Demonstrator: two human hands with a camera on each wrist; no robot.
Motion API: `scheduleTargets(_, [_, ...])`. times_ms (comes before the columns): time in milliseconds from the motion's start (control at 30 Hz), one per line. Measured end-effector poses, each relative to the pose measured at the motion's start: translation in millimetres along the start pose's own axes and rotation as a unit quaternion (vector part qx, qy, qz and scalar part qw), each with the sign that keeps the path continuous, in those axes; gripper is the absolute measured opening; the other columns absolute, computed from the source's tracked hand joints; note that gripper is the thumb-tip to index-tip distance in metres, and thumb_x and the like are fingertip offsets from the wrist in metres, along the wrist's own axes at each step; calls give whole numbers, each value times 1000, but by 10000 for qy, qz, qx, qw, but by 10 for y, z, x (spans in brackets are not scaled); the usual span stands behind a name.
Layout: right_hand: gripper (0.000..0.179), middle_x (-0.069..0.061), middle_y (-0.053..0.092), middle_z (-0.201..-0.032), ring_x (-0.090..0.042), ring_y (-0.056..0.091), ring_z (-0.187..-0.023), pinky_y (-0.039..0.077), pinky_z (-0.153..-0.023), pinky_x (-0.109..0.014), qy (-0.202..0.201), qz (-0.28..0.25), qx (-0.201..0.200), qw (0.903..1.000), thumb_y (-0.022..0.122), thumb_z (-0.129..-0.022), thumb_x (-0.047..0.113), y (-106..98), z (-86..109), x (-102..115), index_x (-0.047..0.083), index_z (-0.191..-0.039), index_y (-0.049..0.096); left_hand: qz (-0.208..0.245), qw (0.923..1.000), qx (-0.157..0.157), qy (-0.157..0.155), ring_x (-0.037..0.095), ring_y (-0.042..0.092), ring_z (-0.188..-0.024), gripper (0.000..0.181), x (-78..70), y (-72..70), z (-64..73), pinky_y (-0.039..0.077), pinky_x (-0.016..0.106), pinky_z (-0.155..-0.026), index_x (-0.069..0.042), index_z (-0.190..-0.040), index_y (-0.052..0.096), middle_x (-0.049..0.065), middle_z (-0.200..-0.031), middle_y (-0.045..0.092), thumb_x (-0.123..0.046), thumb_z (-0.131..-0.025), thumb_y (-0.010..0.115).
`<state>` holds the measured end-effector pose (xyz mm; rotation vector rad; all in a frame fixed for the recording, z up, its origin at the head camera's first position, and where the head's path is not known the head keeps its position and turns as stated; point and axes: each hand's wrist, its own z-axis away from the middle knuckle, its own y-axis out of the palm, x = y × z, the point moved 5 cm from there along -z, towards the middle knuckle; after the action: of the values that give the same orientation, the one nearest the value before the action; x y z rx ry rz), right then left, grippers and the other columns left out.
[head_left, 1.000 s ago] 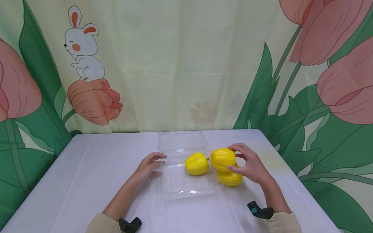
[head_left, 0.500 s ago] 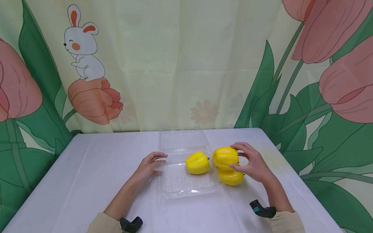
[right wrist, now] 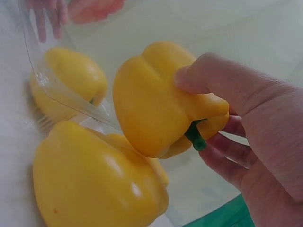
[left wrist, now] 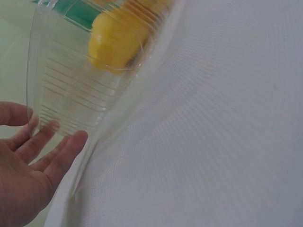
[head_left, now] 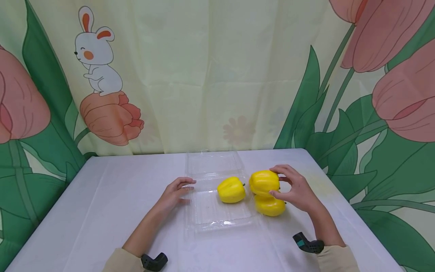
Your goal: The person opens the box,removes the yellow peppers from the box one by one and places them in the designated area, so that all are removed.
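My right hand grips a yellow bell pepper between thumb and fingers, its green stem turned toward the palm. The held pepper overlaps a second yellow pepper that sits on the tablecloth, just right of a clear plastic container. Inside that container, toward its right side, lies a third yellow pepper. On the container's left side, my left hand touches the rim with extended fingers. The left wrist view shows its fingertips right at the ribbed clear wall.
The container's open lid lies back toward the table's far edge. A white cloth covers the table. Behind it hangs a curtain printed with tulips and a rabbit.
My right hand has shifted slightly right and up with its pepper. The left hand stays at the container's rim, and the other two peppers keep their places.
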<state>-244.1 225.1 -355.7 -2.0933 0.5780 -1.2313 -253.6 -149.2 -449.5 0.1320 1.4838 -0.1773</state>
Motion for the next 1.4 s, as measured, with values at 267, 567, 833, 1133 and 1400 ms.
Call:
scheduleTargets(267, [63, -8, 54, -132, -20, 54, -114, 39, -89, -3, -35, 29, -12, 10000, 84, -72, 14, -29, -23, -26, 9, -129, 57, 19, 9999, 79, 66, 34, 50, -127, 34, -3, 3, 9, 56, 34, -80, -2, -132, 47, 20, -142, 49, -8, -98, 49])
scheduleTargets(567, [64, -10, 53, -132, -23, 52, -116, 37, -89, 0, -88, 34, -77, 9999, 84, -73, 12, -72, -50, -89, 7, -130, 56, 32, 9999, 94, 89, 35, 50, -127, 35, -5, 0, 15, 55, 33, -80, -2, -132, 47, 20, -141, 49, -8, -98, 49])
scheduleTargets(833, [64, -11, 52, -132, -23, 51, -116, 36, -88, 1, -68, -5, -77, 9999, 83, -74, 11, -87, -82, -125, 3, -130, 55, 24, 10000, 0, 24, 34, 51, -126, 33, -10, -4, 9, 56, 33, -80, -5, -131, 49, 17, -140, 52, -9, -98, 48])
scheduleTargets(1133, [64, -12, 52, -133, -25, 52, -116, 36, -89, 1, -27, 37, -95, 9999, 83, -74, 12, -91, -82, -172, 5, -130, 55, -13, 10000, 21, 27, 33, 51, -125, 33, 7, -8, 4, 56, 32, -79, -3, -131, 48, 18, -140, 51, -8, -98, 47])
scheduleTargets(1400, [64, -12, 52, -134, -24, 53, -116, 37, -89, 0, 27, 108, -159, 9998, 83, -74, 13, -112, -91, -206, 6, -131, 55, 39, 10000, -18, 30, 34, 51, -126, 32, -6, -11, 0, 56, 36, -80, -5, -130, 49, 16, -140, 52, -8, -98, 48])
